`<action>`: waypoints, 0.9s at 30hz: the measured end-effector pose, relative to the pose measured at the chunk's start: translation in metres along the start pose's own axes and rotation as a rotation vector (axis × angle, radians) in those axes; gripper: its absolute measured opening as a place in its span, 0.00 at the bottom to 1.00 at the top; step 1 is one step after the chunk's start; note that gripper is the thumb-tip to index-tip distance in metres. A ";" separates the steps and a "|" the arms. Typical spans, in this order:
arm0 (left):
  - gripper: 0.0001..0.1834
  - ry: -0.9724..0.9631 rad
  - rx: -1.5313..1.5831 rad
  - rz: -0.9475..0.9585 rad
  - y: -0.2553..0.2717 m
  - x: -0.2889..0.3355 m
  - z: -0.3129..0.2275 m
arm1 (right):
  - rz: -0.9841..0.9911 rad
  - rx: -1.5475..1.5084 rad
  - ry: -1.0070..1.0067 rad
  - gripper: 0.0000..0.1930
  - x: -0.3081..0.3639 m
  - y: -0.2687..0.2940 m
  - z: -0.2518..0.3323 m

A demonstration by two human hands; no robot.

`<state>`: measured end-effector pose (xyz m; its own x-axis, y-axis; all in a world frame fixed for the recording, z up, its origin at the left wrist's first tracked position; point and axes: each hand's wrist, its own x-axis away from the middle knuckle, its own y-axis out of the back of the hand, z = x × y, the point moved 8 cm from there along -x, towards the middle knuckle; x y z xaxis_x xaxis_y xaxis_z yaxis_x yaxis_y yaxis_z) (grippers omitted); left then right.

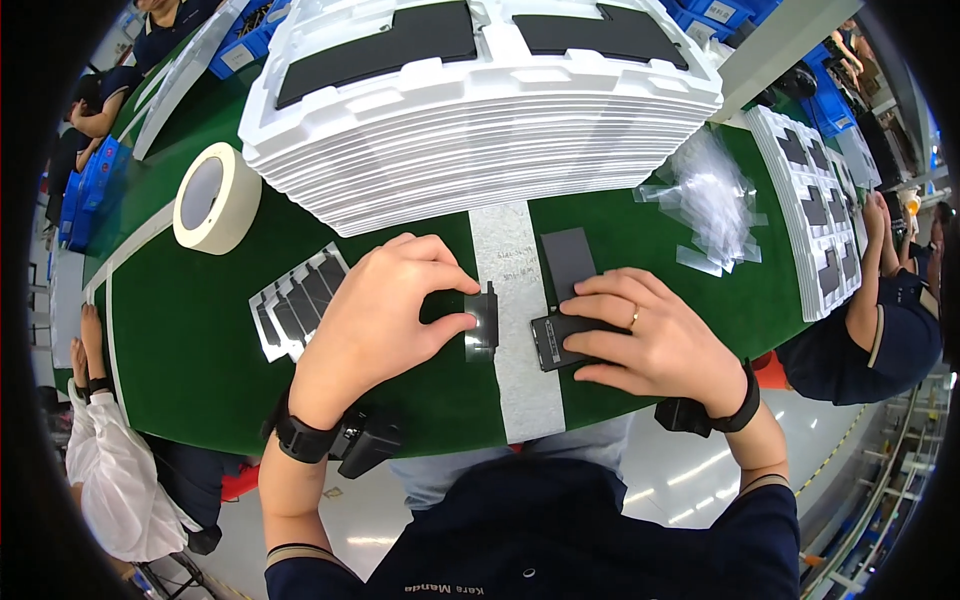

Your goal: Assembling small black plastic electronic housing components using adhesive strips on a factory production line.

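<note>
Pinching the edge of a small clear plastic film with a black strip [485,325], the left hand [390,305] has its thumb and forefinger nearly together, its grip over the left side of a pale grey band [530,405] on the green bench [430,400]. The right hand [655,330] has a partly closed grip, holding a flat black rectangular part [552,342] at the band's right edge. A dark grey rectangular plate [568,252] lies just beyond that part, before stacked white plastic trays [480,150].
</note>
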<state>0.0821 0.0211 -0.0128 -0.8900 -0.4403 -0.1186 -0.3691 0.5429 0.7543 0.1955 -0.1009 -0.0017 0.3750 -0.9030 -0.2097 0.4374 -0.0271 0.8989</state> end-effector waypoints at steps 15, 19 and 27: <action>0.14 -0.032 -0.035 0.042 -0.017 0.000 -0.016 | -0.007 -0.176 -0.015 0.15 -0.004 -0.019 -0.011; 0.15 -0.049 -0.028 0.078 -0.022 0.001 -0.019 | -0.045 -0.239 -0.027 0.16 -0.004 -0.020 -0.013; 0.17 -0.007 -0.025 0.057 -0.023 0.002 -0.018 | -0.063 -0.292 -0.033 0.17 -0.007 -0.019 -0.015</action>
<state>0.0937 -0.0051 -0.0185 -0.9113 -0.4040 -0.0790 -0.3105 0.5487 0.7762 0.1967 -0.0871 -0.0232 0.3148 -0.9171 -0.2447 0.6774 0.0365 0.7347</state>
